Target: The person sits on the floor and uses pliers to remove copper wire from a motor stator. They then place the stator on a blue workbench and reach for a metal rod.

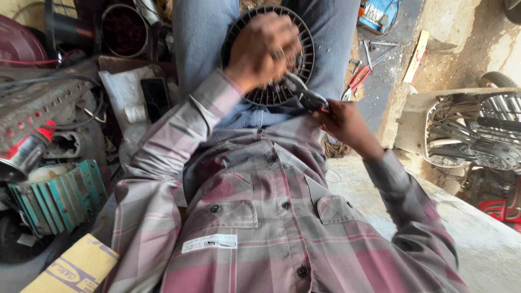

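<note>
Shirt: a plaid button shirt [255, 217] in faded pink and grey fills the near part of the view, both sleeves running away toward the lap.
Right hand: the right hand [347, 122] is closed round the red handles of a pair of pliers [309, 97], just right of centre, knuckles toward the far side.
Pliers: their long axis slants from the right hand up and to the left, so the dark nose lies at the near right rim of the fan grille.
Left hand: the left hand [263, 49] lies farther off, fingers curled down over the top of the grille and pressing on it; I cannot tell whether they hook through the slats.
Fan grille: the round black fan grille [266, 92], ribbed like spokes, rests on the lap between blue-jeaned thighs [201, 38], disc face up, far from the chest and slightly left of the right hand.
Which hand is nearer: the left is already on it; the right reaches it only through the tool.
Left clutter: a teal finned motor housing [59, 198] and a yellow carton [73, 271] sit near; cans and cables farther.
Right side: red-handled hand tools [361, 73] lie on the floor, a white cage-fronted fan body [467, 127] beyond.
</note>
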